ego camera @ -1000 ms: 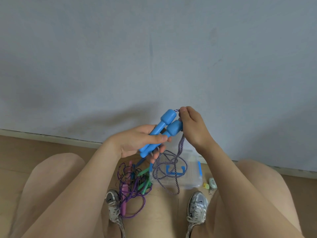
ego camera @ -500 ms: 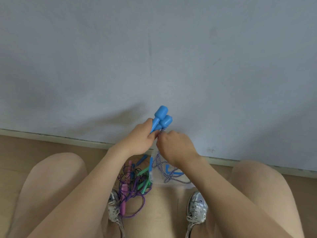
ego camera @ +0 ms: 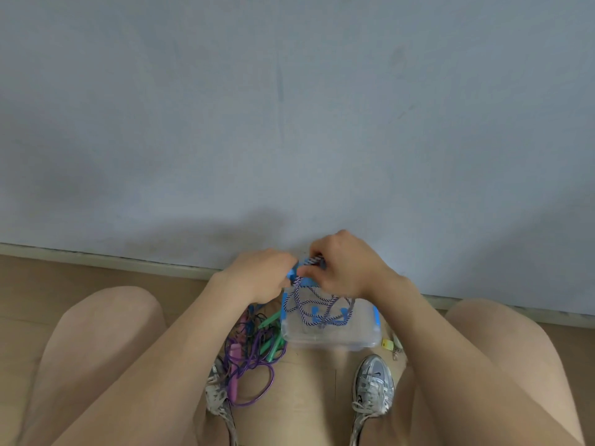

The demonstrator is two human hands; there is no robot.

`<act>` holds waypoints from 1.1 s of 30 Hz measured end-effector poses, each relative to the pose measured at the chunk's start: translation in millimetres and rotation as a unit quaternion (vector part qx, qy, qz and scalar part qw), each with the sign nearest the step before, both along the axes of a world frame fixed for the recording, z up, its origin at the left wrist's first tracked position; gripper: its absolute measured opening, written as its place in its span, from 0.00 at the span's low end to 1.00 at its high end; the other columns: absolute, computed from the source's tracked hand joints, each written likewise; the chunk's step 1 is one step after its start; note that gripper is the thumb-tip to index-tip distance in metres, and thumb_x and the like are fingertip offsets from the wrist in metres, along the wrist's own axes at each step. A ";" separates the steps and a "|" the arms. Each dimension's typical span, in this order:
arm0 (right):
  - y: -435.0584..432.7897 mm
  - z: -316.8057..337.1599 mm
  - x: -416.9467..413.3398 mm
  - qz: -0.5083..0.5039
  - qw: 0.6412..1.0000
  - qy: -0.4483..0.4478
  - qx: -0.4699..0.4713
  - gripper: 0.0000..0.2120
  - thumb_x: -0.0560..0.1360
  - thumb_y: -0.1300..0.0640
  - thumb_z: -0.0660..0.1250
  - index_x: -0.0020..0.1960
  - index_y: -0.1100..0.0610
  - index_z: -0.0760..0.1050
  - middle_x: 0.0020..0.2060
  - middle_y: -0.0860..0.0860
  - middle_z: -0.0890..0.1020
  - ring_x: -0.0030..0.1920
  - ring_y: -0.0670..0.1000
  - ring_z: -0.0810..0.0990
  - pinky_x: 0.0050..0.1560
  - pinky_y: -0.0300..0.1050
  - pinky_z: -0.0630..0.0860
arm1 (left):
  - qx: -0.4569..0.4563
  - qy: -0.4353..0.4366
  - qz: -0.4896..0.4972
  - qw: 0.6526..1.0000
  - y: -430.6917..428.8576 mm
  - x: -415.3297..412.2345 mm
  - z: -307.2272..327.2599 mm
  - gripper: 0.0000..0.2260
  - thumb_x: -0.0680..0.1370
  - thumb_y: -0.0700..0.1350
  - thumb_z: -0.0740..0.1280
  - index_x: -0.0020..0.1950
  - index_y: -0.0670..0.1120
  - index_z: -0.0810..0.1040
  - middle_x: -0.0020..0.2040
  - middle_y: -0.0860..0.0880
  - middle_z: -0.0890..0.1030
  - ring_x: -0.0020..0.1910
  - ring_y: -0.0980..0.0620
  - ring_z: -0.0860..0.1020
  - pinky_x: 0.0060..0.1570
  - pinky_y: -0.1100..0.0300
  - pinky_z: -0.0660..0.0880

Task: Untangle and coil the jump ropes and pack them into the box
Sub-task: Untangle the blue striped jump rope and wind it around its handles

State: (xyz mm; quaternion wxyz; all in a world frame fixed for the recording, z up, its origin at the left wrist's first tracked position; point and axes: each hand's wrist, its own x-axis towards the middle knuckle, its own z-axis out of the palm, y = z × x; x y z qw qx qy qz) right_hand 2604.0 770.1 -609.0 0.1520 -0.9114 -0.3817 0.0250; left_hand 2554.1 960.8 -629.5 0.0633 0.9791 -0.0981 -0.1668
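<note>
A seated person's left hand (ego camera: pixel 260 275) and right hand (ego camera: pixel 346 268) meet just above the far edge of a clear box (ego camera: pixel 331 342) on the floor. The left hand is curled round blue handles (ego camera: pixel 293 272). The right hand pinches the striped rope (ego camera: pixel 313 261), whose slack loops trail down at the box. The step likely goes best with even, snug turns, then lowering the bundle in whole. Tangled purple and green ropes (ego camera: pixel 254 352) wait left of the box. Fingers hide most of the handles, and it is hard to tell whether the loops lie inside the box.
</note>
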 end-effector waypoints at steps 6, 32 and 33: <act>-21.9 4.2 29.0 -0.084 0.974 0.115 0.179 0.13 0.76 0.45 0.77 0.38 0.53 0.86 0.28 0.47 0.81 0.30 0.43 0.74 0.36 0.38 0.71 | -0.127 0.050 -0.040 0.990 1.2 -1.1 1.1 0.07 0.84 0.50 0.69 0.50 0.51 0.73 0.47 0.51 0.77 0.47 0.47 0.76 0.52 0.46 0.74; 7.0 9.5 -26.7 0.038 0.996 0.080 0.001 0.22 0.85 0.50 0.59 0.35 0.58 0.67 0.27 0.52 0.71 0.28 0.52 0.69 0.33 0.52 0.64 | 0.059 -0.183 0.097 0.977 -7.6 -4.5 16.6 0.19 0.80 0.36 0.64 0.67 0.54 0.74 0.47 0.48 0.79 0.49 0.42 0.80 0.39 0.53 0.67; 3.8 10.2 -22.3 0.031 0.999 0.044 -0.003 0.22 0.86 0.49 0.58 0.35 0.56 0.67 0.27 0.51 0.71 0.29 0.53 0.70 0.34 0.51 0.64 | 0.064 -0.166 0.075 0.981 -11.6 -5.6 16.8 0.18 0.80 0.35 0.64 0.65 0.54 0.76 0.47 0.48 0.78 0.51 0.41 0.81 0.40 0.53 0.67</act>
